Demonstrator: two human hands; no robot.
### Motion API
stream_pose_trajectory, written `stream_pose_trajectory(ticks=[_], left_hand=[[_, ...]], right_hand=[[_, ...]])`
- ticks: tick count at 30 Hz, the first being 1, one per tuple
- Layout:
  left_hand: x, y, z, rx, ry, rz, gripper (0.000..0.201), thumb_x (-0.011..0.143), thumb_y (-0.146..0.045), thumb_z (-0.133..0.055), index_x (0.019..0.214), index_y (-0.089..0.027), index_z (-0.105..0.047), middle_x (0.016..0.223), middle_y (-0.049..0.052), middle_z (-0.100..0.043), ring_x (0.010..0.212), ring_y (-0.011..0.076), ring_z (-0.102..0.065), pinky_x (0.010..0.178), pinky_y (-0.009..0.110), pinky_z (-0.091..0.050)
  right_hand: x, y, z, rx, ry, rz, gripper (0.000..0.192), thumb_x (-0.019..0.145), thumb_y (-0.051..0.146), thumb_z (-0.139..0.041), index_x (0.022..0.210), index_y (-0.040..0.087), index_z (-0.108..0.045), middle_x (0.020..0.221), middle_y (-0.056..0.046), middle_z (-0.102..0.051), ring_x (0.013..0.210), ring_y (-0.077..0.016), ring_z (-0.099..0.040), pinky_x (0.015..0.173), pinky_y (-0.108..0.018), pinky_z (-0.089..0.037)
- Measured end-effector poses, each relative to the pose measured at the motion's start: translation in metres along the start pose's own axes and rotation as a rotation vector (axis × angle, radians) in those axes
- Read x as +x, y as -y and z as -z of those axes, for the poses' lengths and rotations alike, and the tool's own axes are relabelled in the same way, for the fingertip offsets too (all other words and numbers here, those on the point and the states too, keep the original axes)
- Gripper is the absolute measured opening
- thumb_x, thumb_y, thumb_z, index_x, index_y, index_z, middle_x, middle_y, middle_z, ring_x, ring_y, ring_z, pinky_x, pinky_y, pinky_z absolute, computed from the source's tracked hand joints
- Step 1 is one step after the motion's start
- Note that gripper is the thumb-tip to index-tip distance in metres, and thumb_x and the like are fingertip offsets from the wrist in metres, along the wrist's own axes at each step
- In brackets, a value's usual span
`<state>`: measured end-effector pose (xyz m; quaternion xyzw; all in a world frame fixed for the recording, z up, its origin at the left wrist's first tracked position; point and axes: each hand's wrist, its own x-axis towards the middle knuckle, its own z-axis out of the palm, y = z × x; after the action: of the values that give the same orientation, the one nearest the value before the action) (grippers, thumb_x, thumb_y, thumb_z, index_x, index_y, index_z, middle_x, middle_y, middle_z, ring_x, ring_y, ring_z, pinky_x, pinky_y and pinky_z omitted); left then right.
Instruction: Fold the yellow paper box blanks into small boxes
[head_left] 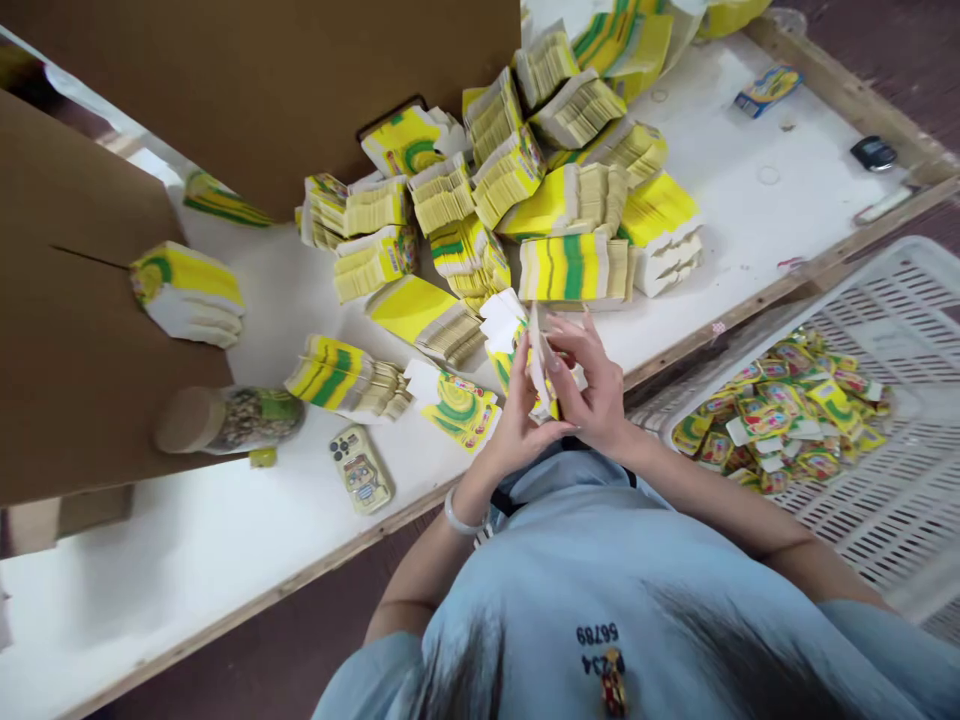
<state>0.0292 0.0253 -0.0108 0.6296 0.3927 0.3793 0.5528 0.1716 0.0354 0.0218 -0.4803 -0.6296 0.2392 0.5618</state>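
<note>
Cardboard blank (541, 372), yellow and green with a white back, stands on edge between both hands just off the near edge of the table (225, 540), at the centre of the view. The left hand (517, 420) cups it from below, fingers closed on its lower part, seemingly to steady it. The right hand (592, 385) comes over from 3 o'clock, its fingers curled and pinched on the upper edge, a grip that looks suited to bending a flap. Held upright and close to the body, the piece is free of the table, so both sides stay reachable.

Stacks of flat blanks (525, 190) lie heaped at 12 o'clock, within arm's reach, with a few single ones (461, 405) loose just beside the left hand at 9 o'clock. A white slatted crate (900, 500) sits at 3 o'clock, below table level, holding a shallow layer of small folded pieces (787, 415) in the same colours; it is far from full. A phone (361, 470) and a lidded jar on its side (232, 420) lie at 8 o'clock, near a brown carton (75, 350).
</note>
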Motion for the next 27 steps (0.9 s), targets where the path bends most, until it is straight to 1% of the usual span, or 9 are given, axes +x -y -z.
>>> stream_pose_trajectory(ticks=[3, 7, 10, 13, 17, 19, 22, 24, 27], left_hand=[[-0.004, 0.005, -0.002, 0.043, -0.019, -0.064, 0.093, 0.086, -0.076, -0.057, 0.158, -0.024, -0.033, 0.155, 0.018, -0.048, 0.144, 0.0353, -0.049, 0.118, 0.050, -0.044], [-0.006, -0.003, 0.006, 0.182, -0.074, -0.078, 0.063, 0.099, -0.062, -0.047, 0.143, -0.018, -0.054, 0.134, 0.017, -0.065, 0.124, 0.0291, -0.064, 0.105, 0.042, -0.053], [-0.008, -0.006, 0.005, 0.215, -0.135, -0.034, 0.055, 0.101, -0.056, -0.047, 0.137, -0.015, -0.058, 0.107, 0.013, -0.073, 0.094, 0.0227, -0.070, 0.089, 0.035, -0.057], [-0.010, -0.008, 0.001, 0.203, -0.145, 0.017, 0.051, 0.102, -0.055, -0.047, 0.131, -0.015, -0.061, 0.089, 0.008, -0.072, 0.076, 0.0179, -0.066, 0.080, 0.032, -0.057], [-0.017, -0.014, -0.003, 0.095, -0.125, 0.056, 0.048, 0.104, -0.052, -0.044, 0.134, -0.018, -0.060, 0.105, 0.010, -0.074, 0.086, 0.0189, -0.069, 0.086, 0.034, -0.058], [-0.027, -0.016, -0.008, 0.023, -0.158, 0.070, 0.052, 0.104, -0.049, -0.047, 0.148, -0.021, -0.048, 0.121, 0.013, -0.071, 0.103, 0.0217, -0.069, 0.094, 0.037, -0.058], [-0.049, -0.014, -0.016, -0.111, -0.215, 0.093, 0.070, 0.102, -0.044, -0.053, 0.162, -0.029, -0.019, 0.145, 0.015, -0.058, 0.122, 0.0235, -0.064, 0.100, 0.038, -0.057], [-0.063, -0.011, -0.020, -0.203, -0.154, 0.114, 0.071, 0.102, -0.043, -0.053, 0.161, -0.034, -0.014, 0.153, 0.015, -0.051, 0.116, 0.0219, -0.068, 0.094, 0.037, -0.059], [-0.072, -0.008, -0.018, -0.305, 0.042, 0.215, 0.059, 0.102, -0.044, -0.053, 0.154, -0.032, -0.028, 0.139, 0.013, -0.061, 0.093, 0.0170, -0.072, 0.079, 0.031, -0.060]], right_hand=[[-0.003, 0.001, 0.003, 0.037, -0.005, -0.079, 0.028, 0.103, 0.039, -0.048, 0.115, 0.025, -0.070, 0.112, -0.006, -0.079, 0.115, -0.0262, -0.073, 0.127, -0.055, -0.030], [-0.006, 0.000, 0.005, 0.053, -0.031, -0.153, 0.028, 0.103, 0.042, -0.050, 0.109, 0.024, -0.071, 0.101, -0.002, -0.081, 0.086, -0.0209, -0.077, 0.122, -0.049, -0.041], [-0.009, 0.000, 0.003, 0.093, -0.064, -0.243, 0.028, 0.100, 0.047, -0.055, 0.099, 0.022, -0.069, 0.087, -0.002, -0.079, 0.074, -0.0185, -0.075, 0.097, -0.041, -0.060], [-0.015, -0.003, 0.001, 0.184, -0.088, -0.358, 0.029, 0.097, 0.049, -0.061, 0.107, 0.023, -0.065, 0.083, -0.002, -0.076, 0.069, -0.0167, -0.072, 0.070, -0.030, -0.061], [-0.033, -0.005, 0.006, 0.320, -0.044, -0.379, 0.054, 0.095, 0.048, -0.066, 0.140, 0.027, -0.045, 0.094, -0.003, -0.075, 0.071, -0.0165, -0.073, 0.065, -0.029, -0.060], [-0.044, -0.005, 0.013, 0.306, 0.006, -0.358, 0.051, 0.093, 0.046, -0.069, 0.136, 0.028, -0.050, 0.103, -0.006, -0.075, 0.079, -0.0175, -0.074, 0.072, -0.032, -0.062], [-0.058, -0.004, 0.028, 0.320, 0.116, -0.431, 0.040, 0.090, 0.045, -0.073, 0.123, 0.026, -0.063, 0.114, -0.008, -0.075, 0.088, -0.0181, -0.075, 0.081, -0.033, -0.062], [-0.065, -0.004, 0.037, 0.409, 0.216, -0.528, 0.040, 0.089, 0.045, -0.074, 0.124, 0.026, -0.065, 0.109, -0.007, -0.077, 0.089, -0.0185, -0.075, 0.080, -0.032, -0.062], [-0.070, -0.005, 0.046, 0.435, 0.321, -0.599, 0.030, 0.091, 0.047, -0.071, 0.111, 0.024, -0.071, 0.090, -0.003, -0.077, 0.080, -0.0174, -0.072, 0.072, -0.030, -0.060]])
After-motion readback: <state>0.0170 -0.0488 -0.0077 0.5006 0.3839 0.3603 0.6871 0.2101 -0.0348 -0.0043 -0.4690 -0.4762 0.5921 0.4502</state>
